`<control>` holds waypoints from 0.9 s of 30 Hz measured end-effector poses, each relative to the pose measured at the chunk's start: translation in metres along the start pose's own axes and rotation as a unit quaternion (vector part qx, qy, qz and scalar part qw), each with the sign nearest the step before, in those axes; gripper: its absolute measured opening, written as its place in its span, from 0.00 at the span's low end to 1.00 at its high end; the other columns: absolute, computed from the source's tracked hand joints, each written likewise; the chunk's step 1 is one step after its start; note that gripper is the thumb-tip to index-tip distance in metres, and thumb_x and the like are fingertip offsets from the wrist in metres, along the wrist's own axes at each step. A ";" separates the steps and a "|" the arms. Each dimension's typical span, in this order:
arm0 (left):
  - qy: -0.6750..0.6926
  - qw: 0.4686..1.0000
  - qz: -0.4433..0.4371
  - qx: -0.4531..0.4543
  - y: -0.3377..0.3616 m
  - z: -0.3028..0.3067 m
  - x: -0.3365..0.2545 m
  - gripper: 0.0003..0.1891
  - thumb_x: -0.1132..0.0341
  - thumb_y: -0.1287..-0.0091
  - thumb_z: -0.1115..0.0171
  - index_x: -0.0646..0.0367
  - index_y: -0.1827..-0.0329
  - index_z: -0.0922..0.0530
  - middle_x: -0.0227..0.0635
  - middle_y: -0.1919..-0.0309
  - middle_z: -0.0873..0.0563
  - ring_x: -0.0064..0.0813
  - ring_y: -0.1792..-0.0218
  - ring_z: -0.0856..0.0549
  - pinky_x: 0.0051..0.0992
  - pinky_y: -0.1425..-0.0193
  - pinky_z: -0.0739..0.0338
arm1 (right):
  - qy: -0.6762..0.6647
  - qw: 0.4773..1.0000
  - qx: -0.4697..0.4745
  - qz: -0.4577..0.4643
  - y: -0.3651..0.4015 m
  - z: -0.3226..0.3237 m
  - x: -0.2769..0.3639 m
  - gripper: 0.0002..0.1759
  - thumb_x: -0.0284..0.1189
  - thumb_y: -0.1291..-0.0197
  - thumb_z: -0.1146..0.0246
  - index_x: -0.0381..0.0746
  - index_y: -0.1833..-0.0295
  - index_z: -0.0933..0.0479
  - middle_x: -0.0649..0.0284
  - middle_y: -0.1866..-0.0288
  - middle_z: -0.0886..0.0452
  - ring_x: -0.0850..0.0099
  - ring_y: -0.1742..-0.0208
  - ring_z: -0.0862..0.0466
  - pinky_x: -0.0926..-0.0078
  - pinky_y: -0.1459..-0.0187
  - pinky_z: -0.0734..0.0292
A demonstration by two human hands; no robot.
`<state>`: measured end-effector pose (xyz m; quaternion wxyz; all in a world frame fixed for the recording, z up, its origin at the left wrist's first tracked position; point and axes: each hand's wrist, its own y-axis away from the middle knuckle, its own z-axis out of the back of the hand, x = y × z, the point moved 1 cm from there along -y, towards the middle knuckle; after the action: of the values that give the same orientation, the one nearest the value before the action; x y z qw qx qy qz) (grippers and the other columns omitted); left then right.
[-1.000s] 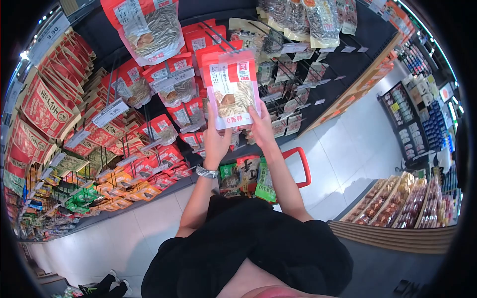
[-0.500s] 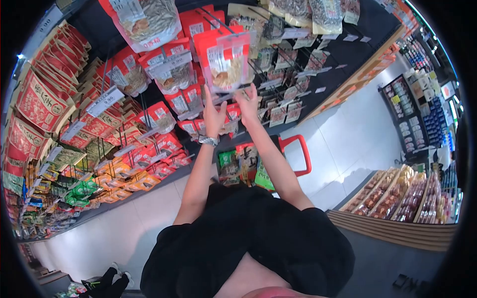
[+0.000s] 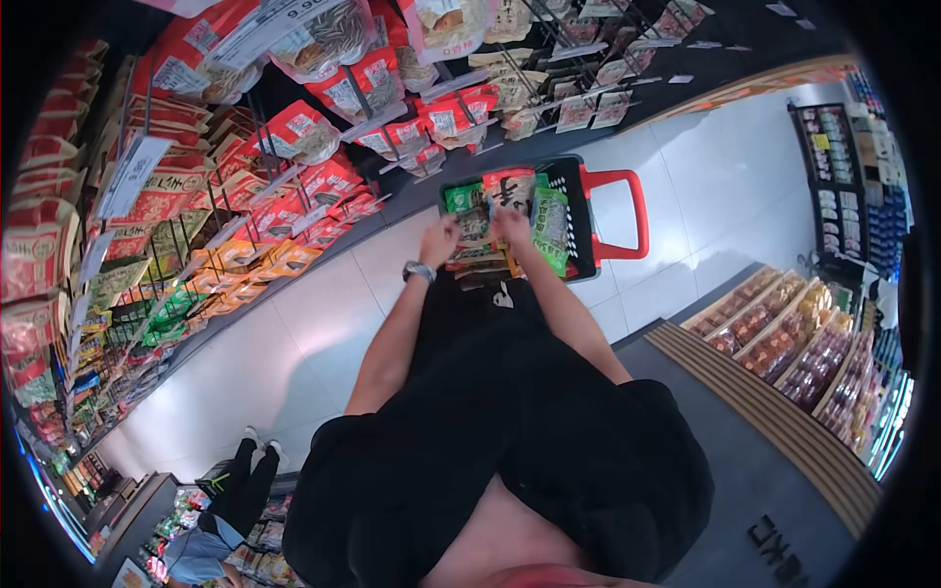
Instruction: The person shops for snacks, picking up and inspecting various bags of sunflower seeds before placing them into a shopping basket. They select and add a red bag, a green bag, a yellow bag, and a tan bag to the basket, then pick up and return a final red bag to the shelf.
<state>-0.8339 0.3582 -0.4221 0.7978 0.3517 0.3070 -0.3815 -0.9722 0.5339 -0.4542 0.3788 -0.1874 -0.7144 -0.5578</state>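
From where I stand, the shopper's 2 hands are down over a black basket with a red handle, and the packets lie inside it. The left hand, with a silvery band at its wrist, is by the basket's left side with its fingers curled in; I can't tell whether it pinches anything. The right hand is over the lower part of a red packet with dark lettering, fingers bent and bunched. It looks to be touching that packet, but whether it has a real hold I can't tell.

A green packet stands just to the right of that hand, and another green packet is near the left hand.

As I judge it, the work here is sorting the bags by hand, and a light touch suits it. I'd take the red packet by its edges, using the left hand to steady its neighbours. These look like soft, slippery bags, so squeezing the middle could crumple them, and a hasty tug might drag the green packet along.
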 end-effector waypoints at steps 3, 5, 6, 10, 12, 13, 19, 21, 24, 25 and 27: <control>0.078 0.995 -0.042 0.051 0.040 -0.043 0.059 0.19 0.61 0.26 0.32 0.58 0.36 0.15 0.48 0.51 0.06 0.46 0.48 0.07 0.37 0.45 0.13 | 0.049 0.989 0.068 -0.120 -0.020 0.017 -0.096 0.12 0.37 0.24 0.36 0.39 0.54 0.16 0.63 0.60 0.13 0.70 0.64 0.11 0.69 0.65 0.13; 0.035 0.991 0.010 0.127 0.055 -0.039 0.068 0.18 0.60 0.24 0.34 0.58 0.36 0.16 0.48 0.51 0.07 0.48 0.47 0.07 0.40 0.42 0.13 | 0.061 0.982 0.115 -0.139 -0.032 0.017 -0.140 0.13 0.38 0.24 0.37 0.39 0.50 0.17 0.62 0.59 0.13 0.67 0.65 0.11 0.67 0.65 0.12; 0.030 0.987 0.039 0.152 0.059 -0.025 0.054 0.18 0.60 0.24 0.35 0.57 0.36 0.16 0.48 0.52 0.07 0.47 0.48 0.07 0.40 0.44 0.14 | 0.061 0.978 0.065 -0.187 -0.039 0.011 -0.160 0.14 0.38 0.24 0.37 0.39 0.47 0.19 0.60 0.58 0.14 0.64 0.65 0.10 0.66 0.65 0.11; 0.012 0.984 0.067 0.163 0.064 0.010 0.056 0.19 0.61 0.25 0.34 0.55 0.34 0.16 0.45 0.57 0.06 0.43 0.54 0.06 0.37 0.46 0.13 | 0.069 0.949 -0.020 -0.306 -0.037 -0.028 -0.149 0.20 0.41 0.24 0.36 0.39 0.37 0.25 0.54 0.52 0.14 0.57 0.64 0.10 0.62 0.64 0.08; 0.002 0.986 0.087 0.145 0.062 0.033 0.053 0.19 0.60 0.25 0.34 0.54 0.34 0.16 0.45 0.53 0.06 0.46 0.51 0.07 0.39 0.43 0.14 | 0.056 0.938 -0.079 -0.332 -0.049 -0.049 -0.156 0.17 0.42 0.27 0.34 0.37 0.56 0.16 0.55 0.54 0.10 0.61 0.59 0.08 0.61 0.66 0.11; -0.003 0.986 0.095 0.138 0.062 0.043 0.056 0.19 0.59 0.26 0.34 0.54 0.34 0.16 0.45 0.51 0.06 0.48 0.50 0.07 0.40 0.41 0.14 | 0.048 0.935 -0.088 -0.340 -0.058 -0.055 -0.168 0.17 0.42 0.27 0.34 0.38 0.56 0.15 0.55 0.55 0.10 0.62 0.59 0.08 0.62 0.66 0.11; -0.026 0.992 0.069 0.101 0.049 0.070 0.071 0.19 0.55 0.28 0.33 0.52 0.37 0.14 0.48 0.53 0.07 0.55 0.49 0.09 0.47 0.41 0.15 | 0.269 0.940 0.009 -0.209 -0.151 -0.042 -0.250 0.17 0.43 0.28 0.35 0.40 0.60 0.13 0.57 0.60 0.08 0.65 0.59 0.07 0.65 0.64 0.11; -0.027 0.992 0.057 0.113 0.036 0.058 0.087 0.21 0.55 0.30 0.31 0.53 0.37 0.15 0.49 0.51 0.07 0.55 0.47 0.10 0.47 0.40 0.15 | 0.503 0.864 0.015 -0.020 -0.155 -0.046 -0.243 0.17 0.42 0.30 0.35 0.41 0.64 0.11 0.60 0.69 0.09 0.69 0.64 0.07 0.68 0.65 0.13; -0.038 0.994 -0.007 0.100 0.023 0.059 0.053 0.26 0.55 0.33 0.28 0.55 0.35 0.17 0.50 0.47 0.09 0.54 0.44 0.11 0.47 0.37 0.16 | 0.141 0.982 -0.084 -0.094 -0.072 -0.056 -0.146 0.17 0.39 0.30 0.36 0.37 0.61 0.11 0.56 0.69 0.09 0.69 0.68 0.08 0.72 0.64 0.16; -0.046 0.995 -0.053 0.074 0.020 0.063 0.037 0.29 0.55 0.36 0.26 0.55 0.33 0.18 0.50 0.44 0.10 0.54 0.42 0.12 0.46 0.36 0.17 | 0.121 0.986 -0.098 -0.067 -0.054 -0.055 -0.126 0.17 0.38 0.29 0.36 0.35 0.60 0.12 0.56 0.69 0.09 0.69 0.70 0.10 0.74 0.65 0.17; -0.071 0.992 -0.076 0.074 0.017 0.055 0.028 0.34 0.54 0.39 0.22 0.54 0.30 0.21 0.47 0.40 0.13 0.53 0.39 0.14 0.45 0.34 0.18 | 0.071 0.994 -0.070 -0.042 0.000 -0.054 -0.064 0.16 0.36 0.27 0.38 0.35 0.61 0.14 0.60 0.70 0.12 0.72 0.71 0.13 0.74 0.67 0.19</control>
<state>-0.7932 0.3116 -0.4064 0.7584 0.3572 0.2463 -0.4865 -0.9132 0.4931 -0.4977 0.3903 -0.1432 -0.6521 -0.6339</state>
